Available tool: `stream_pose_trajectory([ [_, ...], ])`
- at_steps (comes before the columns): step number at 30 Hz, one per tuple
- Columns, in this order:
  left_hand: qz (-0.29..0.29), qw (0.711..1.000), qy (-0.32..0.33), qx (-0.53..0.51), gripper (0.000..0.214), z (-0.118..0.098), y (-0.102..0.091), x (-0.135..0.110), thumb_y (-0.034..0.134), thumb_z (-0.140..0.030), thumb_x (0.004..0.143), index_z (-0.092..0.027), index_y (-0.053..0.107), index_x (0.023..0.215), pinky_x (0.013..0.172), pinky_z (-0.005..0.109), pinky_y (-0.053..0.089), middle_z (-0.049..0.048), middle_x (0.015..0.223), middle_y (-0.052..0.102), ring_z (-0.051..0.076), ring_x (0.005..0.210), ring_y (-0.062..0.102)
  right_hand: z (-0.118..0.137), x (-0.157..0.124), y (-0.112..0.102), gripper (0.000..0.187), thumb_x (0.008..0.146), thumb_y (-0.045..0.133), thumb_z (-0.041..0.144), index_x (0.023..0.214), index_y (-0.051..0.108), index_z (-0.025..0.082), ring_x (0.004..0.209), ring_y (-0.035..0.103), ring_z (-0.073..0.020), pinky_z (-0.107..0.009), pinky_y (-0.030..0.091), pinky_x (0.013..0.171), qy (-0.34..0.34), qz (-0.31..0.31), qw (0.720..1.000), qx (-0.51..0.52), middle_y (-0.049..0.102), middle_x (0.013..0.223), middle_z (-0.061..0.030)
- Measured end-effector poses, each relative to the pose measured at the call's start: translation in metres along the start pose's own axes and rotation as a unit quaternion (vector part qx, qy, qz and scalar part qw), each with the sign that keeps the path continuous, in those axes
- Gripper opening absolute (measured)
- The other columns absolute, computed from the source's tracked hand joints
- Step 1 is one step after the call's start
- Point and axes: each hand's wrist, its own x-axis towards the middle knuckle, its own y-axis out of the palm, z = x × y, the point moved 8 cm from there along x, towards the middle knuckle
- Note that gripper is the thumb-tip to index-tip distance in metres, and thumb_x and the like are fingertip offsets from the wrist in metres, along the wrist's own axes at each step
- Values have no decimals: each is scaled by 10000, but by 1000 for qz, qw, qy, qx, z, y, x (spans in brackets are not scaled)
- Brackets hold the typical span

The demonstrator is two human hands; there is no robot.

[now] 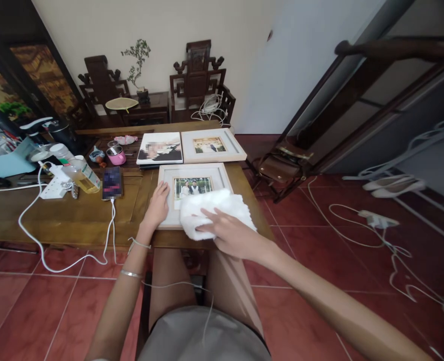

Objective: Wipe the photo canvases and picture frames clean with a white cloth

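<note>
A light-wood picture frame with a photo of two people lies face up on the wooden table, close to its front edge. My left hand is closed on the frame's left edge, fingertips on its face. On the lower right part of the frame lies a folded, fluffy white cloth. My right hand grips this cloth and presses it down. The cloth covers the frame's lower right corner and part of the photo.
Behind lie a second picture frame and a photo panel. Left on the table are a charging phone, a bottle, a power strip and a pink cup. A white cable hangs over the front edge.
</note>
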Motion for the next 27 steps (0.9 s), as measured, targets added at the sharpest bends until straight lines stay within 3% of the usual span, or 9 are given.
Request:
stream_pose_trajectory([
  [4,13,1000,7,13,561,0,0,0,346,7,783,-108,453,1321,1130,515,240,149,1439,392,247,1396,235,-48,36,3,576,690,445,17,1233,578,160,1318,350,-279,-486,247,1081,46,-64,995,-67,455,1393,-128],
  [8,15,999,30,19,577,-1,-1,1,360,18,760,-97,458,1316,1143,484,238,152,1424,412,246,1394,240,-108,81,-14,561,745,442,41,1289,521,150,1351,252,-322,-566,213,1060,118,-121,977,-128,338,1473,-117],
  [11,9,999,34,21,582,0,-2,2,356,22,757,-107,462,1314,1145,471,247,140,1418,422,239,1391,249,-130,102,-20,571,751,442,46,1309,506,147,1352,203,-379,-632,190,1031,156,-121,970,-142,297,1493,-104],
  [15,4,1000,29,9,573,0,-1,2,356,23,751,-83,473,1302,1148,481,232,159,1405,434,248,1388,257,-106,98,-6,588,734,424,18,1292,535,168,1345,194,-408,-654,209,1002,121,-62,981,-136,317,1485,-76],
  [21,3,1000,6,8,552,-1,-1,1,323,8,788,-79,456,1317,1134,485,261,157,1424,410,241,1390,251,-23,32,1,639,668,410,-24,1251,577,175,1313,314,-363,-590,315,981,28,43,998,-33,439,1408,-116],
  [24,6,1000,2,15,536,-3,-1,0,310,-6,810,-86,456,1319,1128,482,273,152,1428,408,234,1391,250,11,9,-4,660,636,399,-36,1214,605,207,1294,370,-303,-526,342,994,-32,50,998,24,539,1323,-97],
  [27,3,1000,8,21,487,-5,-3,1,309,-57,854,-91,462,1315,1133,460,271,146,1420,422,228,1388,259,19,12,-2,639,628,411,-22,1191,616,201,1328,323,-295,-529,296,1034,-58,23,998,28,490,1374,-76],
])
